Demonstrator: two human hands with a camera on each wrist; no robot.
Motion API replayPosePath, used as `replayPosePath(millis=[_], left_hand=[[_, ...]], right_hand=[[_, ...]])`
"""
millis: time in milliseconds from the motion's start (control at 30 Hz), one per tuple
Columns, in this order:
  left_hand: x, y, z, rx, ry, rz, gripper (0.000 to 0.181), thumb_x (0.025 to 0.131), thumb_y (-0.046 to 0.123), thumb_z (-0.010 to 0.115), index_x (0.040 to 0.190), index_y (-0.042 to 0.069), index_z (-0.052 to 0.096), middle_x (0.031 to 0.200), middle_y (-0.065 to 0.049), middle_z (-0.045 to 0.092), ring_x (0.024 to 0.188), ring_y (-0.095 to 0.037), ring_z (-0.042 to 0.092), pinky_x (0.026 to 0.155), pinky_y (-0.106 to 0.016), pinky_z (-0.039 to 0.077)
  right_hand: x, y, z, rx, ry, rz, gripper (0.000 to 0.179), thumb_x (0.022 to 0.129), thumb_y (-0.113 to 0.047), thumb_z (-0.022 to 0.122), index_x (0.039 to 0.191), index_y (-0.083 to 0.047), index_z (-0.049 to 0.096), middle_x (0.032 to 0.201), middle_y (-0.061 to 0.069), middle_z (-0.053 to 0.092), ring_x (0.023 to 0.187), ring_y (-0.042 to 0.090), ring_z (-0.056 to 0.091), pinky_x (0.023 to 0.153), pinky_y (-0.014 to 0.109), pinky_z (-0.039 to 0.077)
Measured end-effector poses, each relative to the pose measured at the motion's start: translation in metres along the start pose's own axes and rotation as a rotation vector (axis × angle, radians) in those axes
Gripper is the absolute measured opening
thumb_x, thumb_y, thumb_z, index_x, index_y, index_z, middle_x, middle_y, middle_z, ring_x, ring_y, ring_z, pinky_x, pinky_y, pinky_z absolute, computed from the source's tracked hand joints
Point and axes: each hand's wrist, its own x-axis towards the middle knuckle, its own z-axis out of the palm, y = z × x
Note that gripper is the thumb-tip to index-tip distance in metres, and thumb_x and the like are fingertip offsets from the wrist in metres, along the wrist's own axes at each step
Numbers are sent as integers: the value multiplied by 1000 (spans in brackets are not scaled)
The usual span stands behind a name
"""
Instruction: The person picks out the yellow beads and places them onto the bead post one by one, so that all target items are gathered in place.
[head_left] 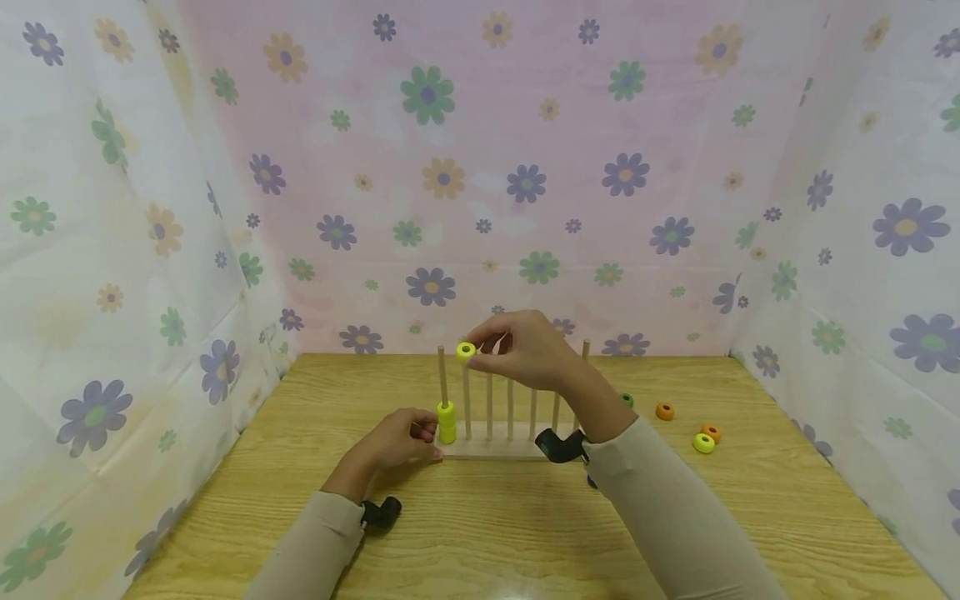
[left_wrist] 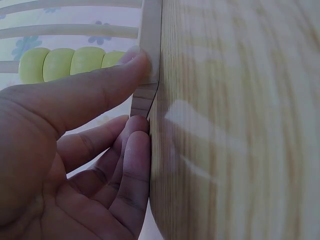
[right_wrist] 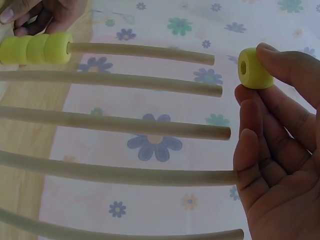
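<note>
A wooden stand with a row of several upright pegs has a pale base (head_left: 487,452) on the table. Several yellow beads (head_left: 447,429) are stacked on its leftmost peg. My right hand (head_left: 528,350) pinches one yellow bead (right_wrist: 260,72) between thumb and fingertips, up at peg-top height. In the right wrist view that bead is apart from the peg tips, its hole facing the leftmost peg's end (right_wrist: 207,59). Down at the base's left end, my left hand (head_left: 392,442) holds the stand, thumb (left_wrist: 115,85) on the base and curled fingers against its end.
To the right of the stand lie loose beads: a green one (head_left: 627,401), two orange ones (head_left: 664,416) and a yellow one (head_left: 703,449). A blue bead (head_left: 592,481) is partly hidden by the right forearm. Flowered cloth (head_left: 480,208) encloses the wooden table (head_left: 465,533) on three sides.
</note>
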Motion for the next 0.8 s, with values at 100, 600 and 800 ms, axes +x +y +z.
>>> replayPosePath(millis=[100,600,800], left_hand=[[0,-1,0,-6,-2,-1,64,85,20,88,140,3,60,115,-2,66,104,-17,62,94,-37,54],[2,-2,0,-2,-6,-2,63,85,19,88,139,3,61,114,-2,66,103,-17,62,93,-37,54],[2,-3,-1,8,-8,5,64,84,20,88,140,3,61,113,-1,66,102,-17,62,92,-36,54]], right_hand=[[2,1,3,-4,1,2,20,90,-28,83,109,-23,80,90,-10,72,82,11,66,74,29,58],[11,-1,13,28,4,42,23,93,-29,80,115,-23,78,96,-7,73,80,19,69,69,31,59],[15,-1,17,8,39,46,21,93,-29,81,113,-23,79,99,-8,73,78,14,66,61,31,56]])
